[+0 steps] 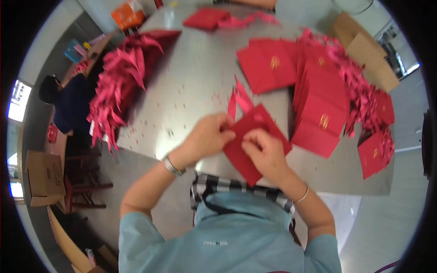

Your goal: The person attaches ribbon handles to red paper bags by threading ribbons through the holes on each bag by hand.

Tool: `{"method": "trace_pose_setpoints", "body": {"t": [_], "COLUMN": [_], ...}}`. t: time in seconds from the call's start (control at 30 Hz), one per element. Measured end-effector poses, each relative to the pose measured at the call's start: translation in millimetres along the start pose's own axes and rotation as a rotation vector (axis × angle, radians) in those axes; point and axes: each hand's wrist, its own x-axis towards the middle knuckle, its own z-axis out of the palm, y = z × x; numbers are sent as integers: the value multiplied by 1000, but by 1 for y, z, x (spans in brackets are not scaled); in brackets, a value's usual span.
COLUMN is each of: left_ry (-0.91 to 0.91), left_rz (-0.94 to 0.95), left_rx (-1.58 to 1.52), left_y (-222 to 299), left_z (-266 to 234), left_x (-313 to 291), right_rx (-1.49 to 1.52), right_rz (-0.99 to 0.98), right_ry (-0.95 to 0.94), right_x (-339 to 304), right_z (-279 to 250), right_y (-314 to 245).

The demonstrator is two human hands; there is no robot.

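Note:
A flat red paper bag point(248, 148) lies tilted at the table's near edge, in front of my body. A pink ribbon point(241, 98) sticks out past its far corner. My left hand point(210, 136) pinches the bag's left edge between thumb and fingers. My right hand point(266, 152) is over the bag's face, thumb and fingertips drawn together. Whatever those right fingertips hold, if anything, is too small or hidden to make out.
Red bags with gold emblems point(318, 109) are fanned out on the right, beside a heap of pink ribbons point(359, 91). More ribboned bags point(120, 75) line the table's left edge. Another bag point(202, 19) lies at the far side. A person point(73, 102) sits at a bench on the left.

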Motion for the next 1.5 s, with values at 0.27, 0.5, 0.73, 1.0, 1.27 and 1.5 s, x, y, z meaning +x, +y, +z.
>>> {"method": "trace_pose_setpoints", "body": {"t": [0.27,0.5,0.73,1.0,1.27,1.5], "left_ry": [-76,-176,-129,-113,7,-12], "left_rz": [-37,-3,-2,-40,113,26], "left_rx": [-4,-89,-112,-108,148,-23], "left_y": [-3,-12,-10,-11,-5,-14], "left_z": [-9,-14,-15,-14,2,-7], "left_x": [1,-7,-9,-7,-15,-21], "right_rx": [-42,-233,-258,-292,-599,-364], "right_rz": [8,-69,-145,205,89,20], "right_ry": [-50,-26,-49,-179,-270,-196], "right_x": [7,2,9,30,40,17], "right_z": [1,9,12,11,12,7], "right_y": [-8,-14,-16,-31,-44,-30]}}
